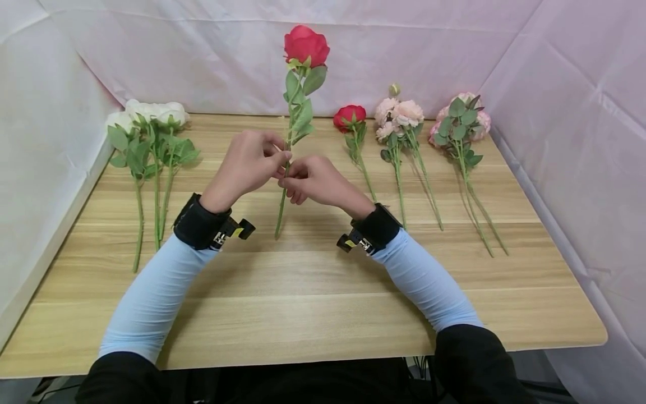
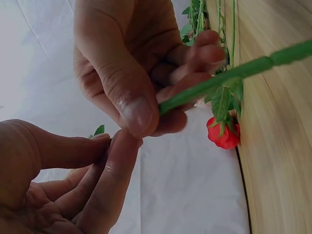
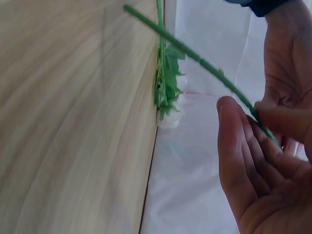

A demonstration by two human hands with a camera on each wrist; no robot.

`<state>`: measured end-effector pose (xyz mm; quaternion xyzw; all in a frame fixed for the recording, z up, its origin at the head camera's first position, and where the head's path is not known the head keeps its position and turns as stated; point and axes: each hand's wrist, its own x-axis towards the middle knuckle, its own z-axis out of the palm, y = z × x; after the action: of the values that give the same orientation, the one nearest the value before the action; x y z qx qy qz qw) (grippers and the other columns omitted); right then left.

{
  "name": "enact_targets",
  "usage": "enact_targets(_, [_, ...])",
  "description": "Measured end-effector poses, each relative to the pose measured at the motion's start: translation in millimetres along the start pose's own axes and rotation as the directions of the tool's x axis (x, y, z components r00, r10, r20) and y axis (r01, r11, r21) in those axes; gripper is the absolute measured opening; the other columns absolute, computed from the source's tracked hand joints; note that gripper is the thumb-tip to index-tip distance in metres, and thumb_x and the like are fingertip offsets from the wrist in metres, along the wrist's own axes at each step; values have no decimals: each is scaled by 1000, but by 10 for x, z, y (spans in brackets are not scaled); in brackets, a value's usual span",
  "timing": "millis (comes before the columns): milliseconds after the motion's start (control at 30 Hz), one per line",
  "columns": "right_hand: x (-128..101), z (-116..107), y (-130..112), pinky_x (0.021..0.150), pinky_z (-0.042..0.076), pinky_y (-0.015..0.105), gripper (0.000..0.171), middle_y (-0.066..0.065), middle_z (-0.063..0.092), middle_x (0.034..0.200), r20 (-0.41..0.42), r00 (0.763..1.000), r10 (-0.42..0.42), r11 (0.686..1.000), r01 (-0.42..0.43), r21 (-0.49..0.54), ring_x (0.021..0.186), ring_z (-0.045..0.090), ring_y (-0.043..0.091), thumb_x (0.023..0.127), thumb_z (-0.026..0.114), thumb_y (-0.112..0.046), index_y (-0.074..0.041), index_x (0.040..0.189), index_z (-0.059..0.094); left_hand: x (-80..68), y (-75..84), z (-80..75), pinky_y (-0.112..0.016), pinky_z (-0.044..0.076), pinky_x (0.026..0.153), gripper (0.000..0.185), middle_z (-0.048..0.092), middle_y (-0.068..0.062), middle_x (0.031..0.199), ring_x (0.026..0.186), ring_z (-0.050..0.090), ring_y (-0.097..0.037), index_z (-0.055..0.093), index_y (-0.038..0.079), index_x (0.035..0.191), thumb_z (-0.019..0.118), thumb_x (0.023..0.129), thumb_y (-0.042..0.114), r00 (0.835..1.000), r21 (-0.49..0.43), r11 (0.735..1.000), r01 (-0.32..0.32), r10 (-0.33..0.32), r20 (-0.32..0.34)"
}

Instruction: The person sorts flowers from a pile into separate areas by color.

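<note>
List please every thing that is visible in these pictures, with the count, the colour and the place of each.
held rose: 1, red with green stem, upright above table centre, between both hands
lying rose: 1, red, flat on table right of centre
white flowers: one bunch, white, table's left side
pink flowers: 2 stems, pale pink, right of the lying rose
eucalyptus sprig: 1, green over pink, far right
table: 1, light wood
backdrop cloth: white, behind and beside
left hand: pinches stem
right hand: pinches stem

Green stem (image 3: 195,56) crosses wooden table (image 3: 73,122); right hand (image 3: 253,165) pinches it.
</note>
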<state>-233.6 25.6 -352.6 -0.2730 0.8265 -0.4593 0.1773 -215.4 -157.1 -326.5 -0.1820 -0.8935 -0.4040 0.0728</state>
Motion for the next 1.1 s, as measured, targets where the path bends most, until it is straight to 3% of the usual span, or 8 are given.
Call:
enact_targets(233, [-2,13,-19,72,64,48,19,17,74,78,-39,997,65,995,-62,73,70,76,27,100,65,-12,1,90,74,32,-50,8,-25,46,57,14,78,-11,78,63,72,-15,75,4,105,67,99,14,1000,-22,1000,-12,13,14])
enact_targets(400, [16,16,9,71,63,51,20,15,73,75,-47,996,71,994,-67,87,67,75,27,99,67,-13,0,85,73,47,-79,5,-25,50,56,16,78,-14,81,63,74,-17,73,3,108,66,100,14,999,-41,999,15,-14,41])
enact_targets(767, [44,-80,97,72,63,52,22,17,71,74,-56,992,114,993,-111,41,65,74,28,98,69,-15,-1,81,68,43,-151,-30,-25,50,55,28,78,-14,85,67,75,-24,73,5,113,66,101,30,998,-20,998,61,-61,30])
enact_targets(967, [-80,-439,239,70,63,49,24,13,71,71,-104,979,176,978,-186,-94,62,72,23,99,69,-14,1,81,66,58,-193,-32,-28,50,58,33,78,-13,86,67,75,-19,71,6,117,64,101,35,996,15,997,80,-80,35])
enact_targets(1100, [-161,-841,307,70,64,44,25,12,72,74,-90,967,240,923,-256,-287,62,72,18,101,67,-17,2,84,67,88,-205,-6,-30,49,60,32,79,-13,87,66,75,-19,71,7,117,65,101,34,995,31,996,89,-90,43])
